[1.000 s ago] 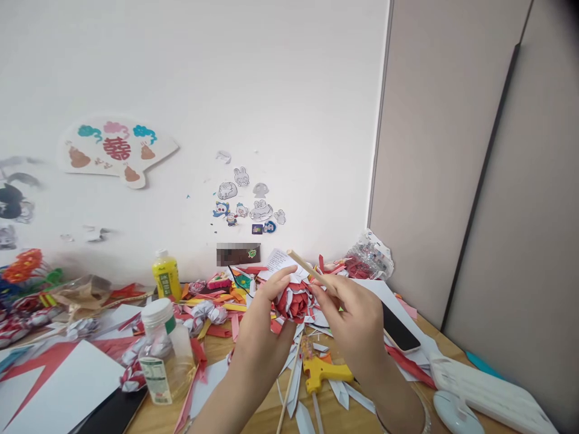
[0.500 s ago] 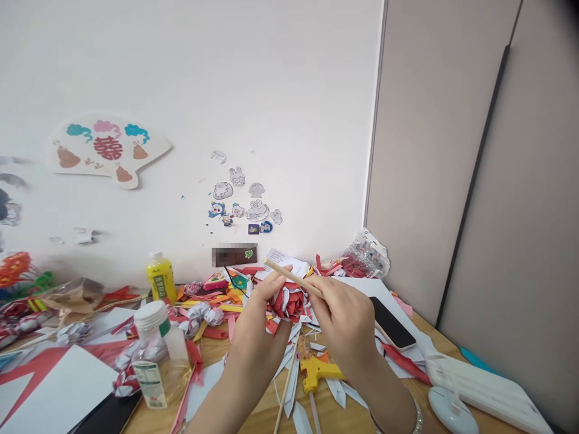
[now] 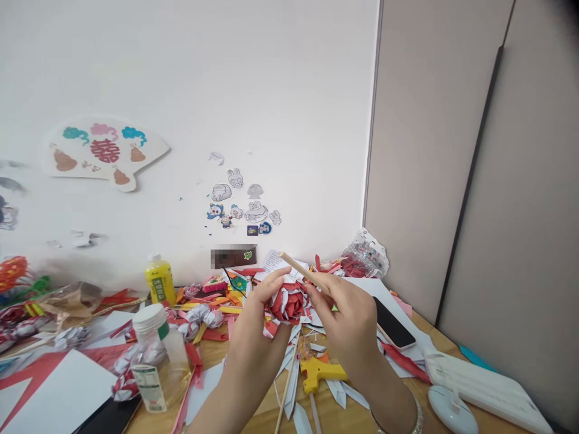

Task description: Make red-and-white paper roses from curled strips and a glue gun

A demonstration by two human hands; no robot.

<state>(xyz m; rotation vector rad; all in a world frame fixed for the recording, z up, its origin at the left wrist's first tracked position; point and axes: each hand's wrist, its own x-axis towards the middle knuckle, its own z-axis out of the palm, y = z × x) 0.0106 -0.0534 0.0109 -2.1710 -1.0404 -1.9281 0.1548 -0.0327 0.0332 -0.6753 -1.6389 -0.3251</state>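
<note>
A red and white paper flower [image 3: 289, 300] is held up in the middle of the view, above the table. My left hand [image 3: 257, 319] is closed around its left side and underside. In my right hand [image 3: 348, 316] a thin wooden stick [image 3: 297, 266] is gripped, slanting up to the left across the top of the flower. The right fingertips are at the flower's right edge and seem to touch its petals. Below the hands lie a yellow glue gun [image 3: 319, 372] and several folded paper strips [image 3: 292, 377].
To the left stand a clear jar with a white lid [image 3: 156, 355] and a yellow drink bottle [image 3: 160, 280]. On the right are a phone [image 3: 393, 323], a white mouse [image 3: 452, 410] and a white lamp-like device [image 3: 488, 386]. Paper scraps cover much of the table.
My right hand has tilted the stick, so its far end sits further right and higher. The right fingertips have come to the flower's edge. The left hand still holds the flower.
</note>
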